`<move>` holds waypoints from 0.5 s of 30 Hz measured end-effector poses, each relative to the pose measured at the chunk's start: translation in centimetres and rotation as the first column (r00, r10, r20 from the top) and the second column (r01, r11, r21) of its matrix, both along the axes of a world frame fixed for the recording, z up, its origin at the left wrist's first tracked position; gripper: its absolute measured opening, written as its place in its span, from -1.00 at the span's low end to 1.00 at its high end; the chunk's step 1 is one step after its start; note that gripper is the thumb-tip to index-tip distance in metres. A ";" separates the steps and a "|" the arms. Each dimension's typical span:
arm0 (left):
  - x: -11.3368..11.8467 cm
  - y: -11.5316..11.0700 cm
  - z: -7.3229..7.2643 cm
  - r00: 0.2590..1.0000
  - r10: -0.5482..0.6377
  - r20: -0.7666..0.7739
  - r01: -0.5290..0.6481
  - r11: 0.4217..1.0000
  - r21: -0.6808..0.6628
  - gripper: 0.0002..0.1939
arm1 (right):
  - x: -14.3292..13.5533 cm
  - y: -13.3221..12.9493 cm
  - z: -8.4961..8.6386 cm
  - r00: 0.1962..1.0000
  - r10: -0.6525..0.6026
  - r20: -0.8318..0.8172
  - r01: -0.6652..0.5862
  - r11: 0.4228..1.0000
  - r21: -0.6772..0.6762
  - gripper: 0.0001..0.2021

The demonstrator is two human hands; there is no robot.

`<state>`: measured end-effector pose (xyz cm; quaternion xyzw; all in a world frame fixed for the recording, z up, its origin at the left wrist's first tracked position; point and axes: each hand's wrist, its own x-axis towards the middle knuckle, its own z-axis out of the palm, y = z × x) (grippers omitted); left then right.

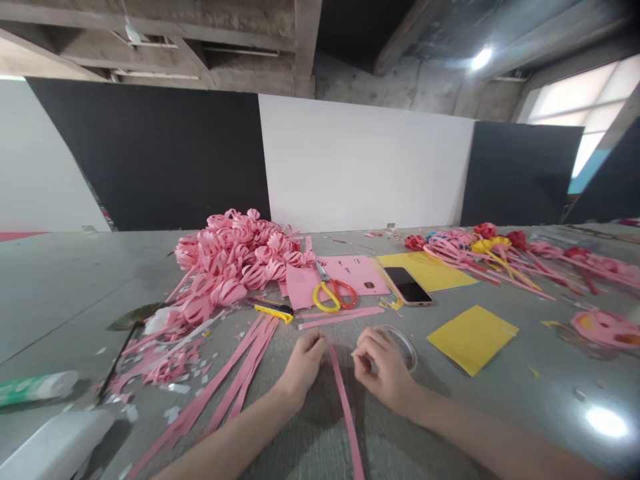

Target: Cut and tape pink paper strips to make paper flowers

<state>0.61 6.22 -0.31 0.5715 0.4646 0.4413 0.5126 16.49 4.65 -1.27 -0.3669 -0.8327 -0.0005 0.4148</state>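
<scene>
A long pink paper strip runs from the table's near edge up to the fingertips of my left hand, which is closed on its far end. My right hand is pinched just to the right of the strip, apart from it. Something small and pale may be between its fingertips, too small to name. Behind that hand lies a roll of clear tape, partly hidden. Ahead are scissors with yellow and red handles, a yellow utility knife and two short pink strips.
A heap of curled pink paper flowers stands at the back left, with loose pink strips before it. A phone, yellow paper and paper flowers lie rightward. A green-white tube and white box sit left.
</scene>
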 end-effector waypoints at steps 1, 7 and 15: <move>-0.1 0.1 0.1 0.999 0.026 0.047 -0.024 0.999 -0.039 -0.75 | 0.1 -0.1 0.0 1.000 0.002 -0.019 -0.003 1.000 -0.021 -0.85; -0.1 0.1 -0.1 0.994 -0.032 -0.106 0.040 0.996 0.075 -0.72 | 0.1 0.0 0.3 0.987 0.061 -0.147 -0.096 0.964 -0.248 -0.92; 0.2 -0.2 0.0 0.984 -0.081 -0.158 0.104 0.985 0.137 -0.76 | 0.2 0.3 0.1 0.996 0.068 -0.057 -0.086 0.903 -0.421 -0.74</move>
